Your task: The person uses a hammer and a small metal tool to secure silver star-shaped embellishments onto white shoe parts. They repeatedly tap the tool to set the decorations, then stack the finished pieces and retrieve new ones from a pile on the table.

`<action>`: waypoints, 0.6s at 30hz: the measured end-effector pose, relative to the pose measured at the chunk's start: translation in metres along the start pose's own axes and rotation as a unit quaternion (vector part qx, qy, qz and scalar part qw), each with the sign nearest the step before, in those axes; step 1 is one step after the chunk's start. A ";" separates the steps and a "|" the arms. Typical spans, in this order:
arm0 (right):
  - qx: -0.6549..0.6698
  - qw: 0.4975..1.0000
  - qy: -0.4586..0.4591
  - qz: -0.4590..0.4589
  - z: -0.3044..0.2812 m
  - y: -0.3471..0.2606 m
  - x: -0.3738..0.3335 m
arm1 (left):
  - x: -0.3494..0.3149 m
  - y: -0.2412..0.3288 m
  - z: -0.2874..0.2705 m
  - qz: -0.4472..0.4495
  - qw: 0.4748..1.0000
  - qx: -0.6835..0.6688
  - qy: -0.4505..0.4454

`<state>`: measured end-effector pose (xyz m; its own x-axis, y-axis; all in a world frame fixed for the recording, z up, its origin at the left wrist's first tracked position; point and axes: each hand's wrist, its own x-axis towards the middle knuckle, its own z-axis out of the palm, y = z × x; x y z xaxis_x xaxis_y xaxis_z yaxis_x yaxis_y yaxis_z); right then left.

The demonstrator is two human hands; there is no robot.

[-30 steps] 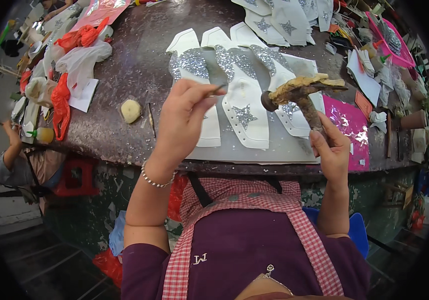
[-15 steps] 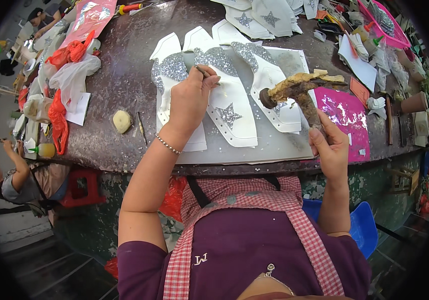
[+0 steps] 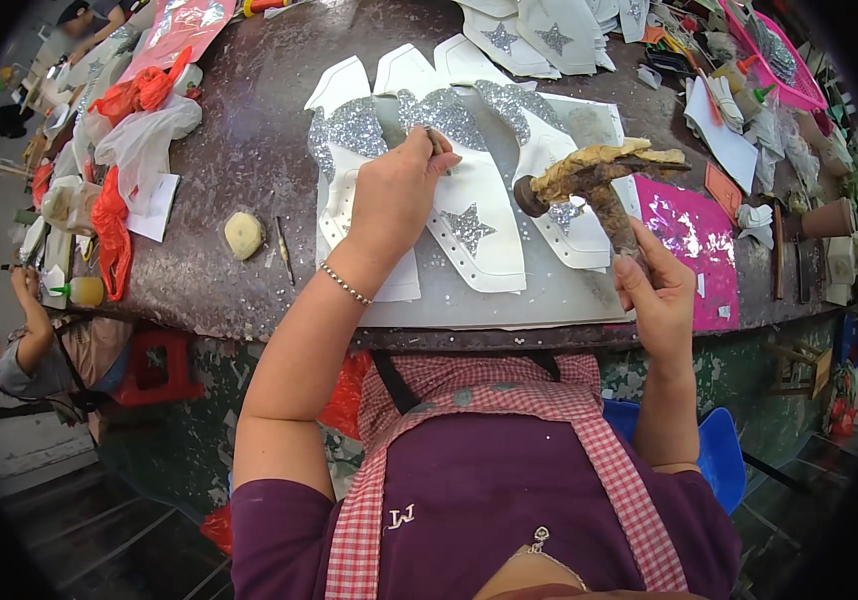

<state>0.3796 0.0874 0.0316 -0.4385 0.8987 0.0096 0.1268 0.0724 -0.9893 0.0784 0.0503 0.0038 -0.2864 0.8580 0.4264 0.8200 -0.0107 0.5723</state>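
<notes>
My left hand [image 3: 397, 195] pinches a short, dark metal punch [image 3: 433, 142] over the middle one of three white shoe-upper pieces [image 3: 479, 190]. Whether the punch's tip touches the piece is hidden by my fingers. Each piece carries silver glitter patches and a row of small holes along an edge; a glitter star shows on the middle one. They lie on a pale board [image 3: 429, 312]. In my right hand [image 3: 661, 290] is a hammer [image 3: 604, 185], gripped by its handle; its head, wrapped in ragged yellowish material, is raised above the right piece.
Left of the board are a pale round lump [image 3: 244, 236] and a thin pen-like tool [image 3: 284, 250]. A pink sheet [image 3: 694, 250] lies at the right. More star pieces [image 3: 539, 35] are stacked at the back, near a pink basket [image 3: 789, 60]. Another person [image 3: 49, 350] sits at far left.
My left hand and the punch have shifted slightly right, and the pieces sit a little further right in view. The hammer stays raised in nearly the same place.
</notes>
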 end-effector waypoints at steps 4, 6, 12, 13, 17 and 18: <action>-0.028 0.999 0.004 -0.030 0.003 -0.011 0.012 | 0.002 0.008 0.002 0.021 0.999 0.028 -0.023; -0.036 0.995 0.006 -0.098 0.007 -0.031 0.026 | 0.003 0.011 -0.002 0.022 0.999 0.026 -0.026; 0.101 0.952 0.006 -0.287 0.027 -0.076 0.047 | 0.007 0.010 0.001 0.017 0.999 0.007 -0.027; -0.056 0.955 -0.009 -0.292 0.031 -0.078 0.050 | 0.008 0.012 0.000 0.031 0.999 0.011 -0.029; -0.326 0.909 -0.008 -0.259 0.030 -0.078 0.055 | 0.003 0.000 0.004 0.048 0.998 0.037 -0.020; -0.272 0.932 -0.010 -0.240 0.026 -0.076 0.054 | 0.003 -0.001 0.004 0.005 0.999 -0.045 -0.002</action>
<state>0.3236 0.1189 0.1032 -0.5775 0.6977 0.4239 0.3414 0.6780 -0.6509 0.0789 0.0548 0.0012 -0.2755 0.8597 0.4301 0.7749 -0.0662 0.6286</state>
